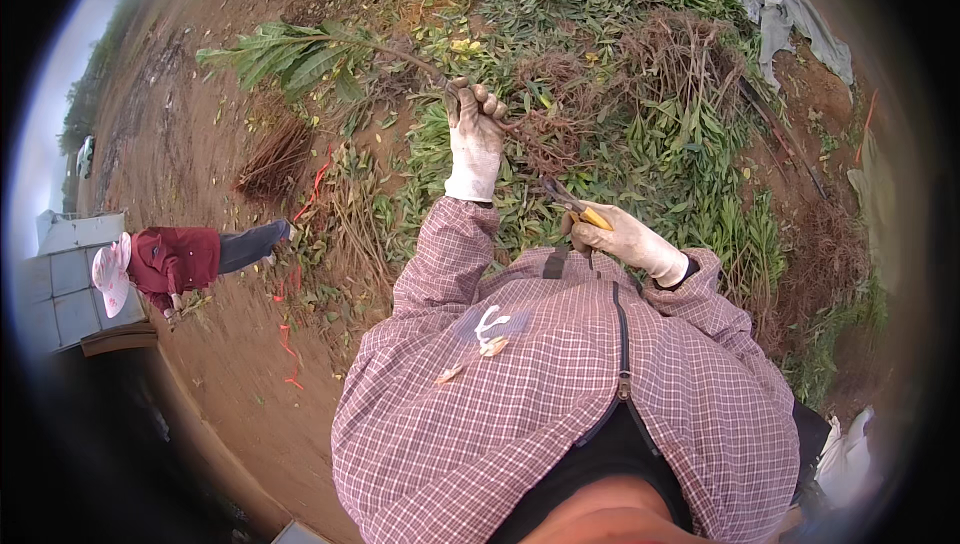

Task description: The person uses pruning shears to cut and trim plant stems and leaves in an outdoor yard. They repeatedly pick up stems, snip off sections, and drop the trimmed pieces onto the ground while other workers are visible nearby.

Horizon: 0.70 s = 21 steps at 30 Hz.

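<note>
My left hand [475, 131], in a white work glove with soiled fingertips, grips the stem of a leafy seedling [409, 58]. Its long green leaves point to the left, and its reddish roots [544, 140] spread to the right of the glove. My right hand [626, 238], gloved too, is closed around pruning shears [592, 215] with yellow handles. The dark blades of the shears lie just below the roots. Beneath both hands spreads a heap of cut leaves and bare-root plants [675, 146]. Whether the blades are apart cannot be told.
A bundle of thin reddish stems [276, 158] lies on the soil at left, near orange-red twine [289, 355]. A person in a dark red jacket [176, 265] stands farther left. Grey sheeting [787, 19] and a long dark pole [784, 137] are at upper right.
</note>
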{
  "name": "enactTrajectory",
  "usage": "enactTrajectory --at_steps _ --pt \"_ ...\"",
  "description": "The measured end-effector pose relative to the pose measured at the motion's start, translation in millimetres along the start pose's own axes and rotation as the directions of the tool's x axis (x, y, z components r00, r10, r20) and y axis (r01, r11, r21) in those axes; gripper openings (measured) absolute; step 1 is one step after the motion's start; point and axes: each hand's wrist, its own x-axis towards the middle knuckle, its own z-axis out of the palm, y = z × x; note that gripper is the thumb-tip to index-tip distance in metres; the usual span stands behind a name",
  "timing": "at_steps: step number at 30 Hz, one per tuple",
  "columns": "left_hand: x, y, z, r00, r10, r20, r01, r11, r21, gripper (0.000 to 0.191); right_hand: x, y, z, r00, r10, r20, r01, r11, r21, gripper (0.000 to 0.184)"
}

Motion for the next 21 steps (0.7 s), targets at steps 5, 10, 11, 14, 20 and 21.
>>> enactTrajectory --at_steps 5,10,11,14,20,21 --pt "-6 -27 16 0.99 -0.059 -0.129 0.073 0.991 0.108 0.02 -32 16 -24 0.808 -0.158 -0.567 -0.22 0.812 -0.54 0.047" --pt "-38 -72 38 0.976 -0.133 -0.17 0.169 0.962 0.217 0.015 -31 22 -26 0.637 -0.433 -0.638 -0.368 0.556 -0.745 0.048" --pt "-43 -78 41 0.974 -0.188 -0.125 0.215 0.944 0.252 0.02 -34 21 -28 0.64 -0.372 -0.672 -0.357 0.631 -0.689 0.044" --pt "-61 -92 47 0.979 -0.193 -0.07 0.205 0.928 0.312 0.02 -53 18 -35 0.699 -0.102 -0.708 -0.276 0.875 -0.398 0.036" --pt "-72 -108 55 0.974 -0.197 -0.115 0.226 0.898 0.378 0.017 -85 35 -45 0.644 -0.348 -0.681 -0.314 0.691 -0.651 0.038" --pt "-71 -110 57 0.984 -0.154 -0.086 0.173 0.931 0.321 0.016 -85 41 -44 0.638 -0.47 -0.61 -0.267 0.608 -0.748 0.04"
